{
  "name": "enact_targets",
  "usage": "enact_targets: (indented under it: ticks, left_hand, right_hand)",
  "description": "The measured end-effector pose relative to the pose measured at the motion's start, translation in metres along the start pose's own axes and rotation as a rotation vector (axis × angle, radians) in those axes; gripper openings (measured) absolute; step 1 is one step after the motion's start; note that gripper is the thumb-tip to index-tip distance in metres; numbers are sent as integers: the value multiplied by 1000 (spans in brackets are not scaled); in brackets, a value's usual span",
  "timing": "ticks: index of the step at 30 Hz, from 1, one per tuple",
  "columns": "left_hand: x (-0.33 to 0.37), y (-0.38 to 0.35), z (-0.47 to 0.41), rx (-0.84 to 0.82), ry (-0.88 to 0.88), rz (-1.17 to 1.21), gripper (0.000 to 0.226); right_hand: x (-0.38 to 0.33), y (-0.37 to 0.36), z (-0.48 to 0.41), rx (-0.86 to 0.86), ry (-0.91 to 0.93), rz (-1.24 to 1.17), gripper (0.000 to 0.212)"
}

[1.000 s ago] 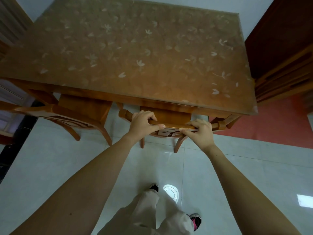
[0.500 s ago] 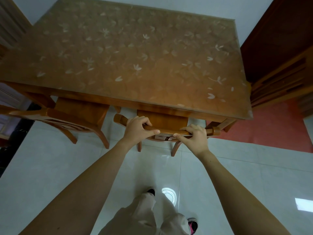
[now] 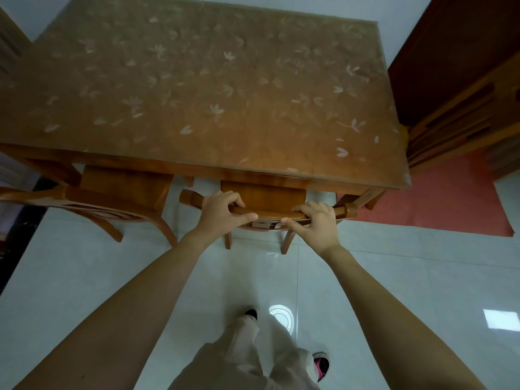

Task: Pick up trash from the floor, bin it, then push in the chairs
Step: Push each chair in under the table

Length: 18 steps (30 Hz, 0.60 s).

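Note:
A wooden chair (image 3: 263, 197) stands at the near edge of a wooden table (image 3: 213, 88) with a leaf-patterned top, its seat mostly under the tabletop. My left hand (image 3: 221, 213) grips the left part of the chair's curved top rail. My right hand (image 3: 316, 220) grips the right part of the same rail. A second wooden chair (image 3: 118, 190) stands to the left, also partly under the table. No trash shows on the floor.
Pale glossy floor tiles (image 3: 408, 291) lie around my feet. A red mat (image 3: 450, 201) lies to the right of the table. Dark wooden furniture (image 3: 464, 80) stands at the right, close to the table's corner.
The chair I hold has slid further under the table, and I have stepped closer. Both hands keep their grip on the rail.

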State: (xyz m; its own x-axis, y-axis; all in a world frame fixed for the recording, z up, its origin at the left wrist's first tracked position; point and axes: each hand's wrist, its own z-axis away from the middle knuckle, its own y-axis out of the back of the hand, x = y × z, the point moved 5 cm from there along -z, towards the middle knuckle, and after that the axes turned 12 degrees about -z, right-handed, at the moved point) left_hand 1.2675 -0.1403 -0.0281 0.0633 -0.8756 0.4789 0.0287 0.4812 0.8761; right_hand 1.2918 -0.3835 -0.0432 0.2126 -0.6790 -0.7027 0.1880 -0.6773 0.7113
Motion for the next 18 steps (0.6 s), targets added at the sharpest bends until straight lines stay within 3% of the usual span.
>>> enact_targets:
  ticks: [7, 13, 18]
  left_hand:
    - [12, 1, 24, 54, -89, -124, 28]
    - [31, 12, 55, 95, -157, -303, 54]
    - [90, 36, 82, 194, -257, -382, 56]
  right_hand:
    - [-5, 4, 20, -27, 13, -34, 37]
    - [-27, 38, 45, -39, 152, 63, 47]
    - [-36, 81, 78, 11, 237, 133, 54]
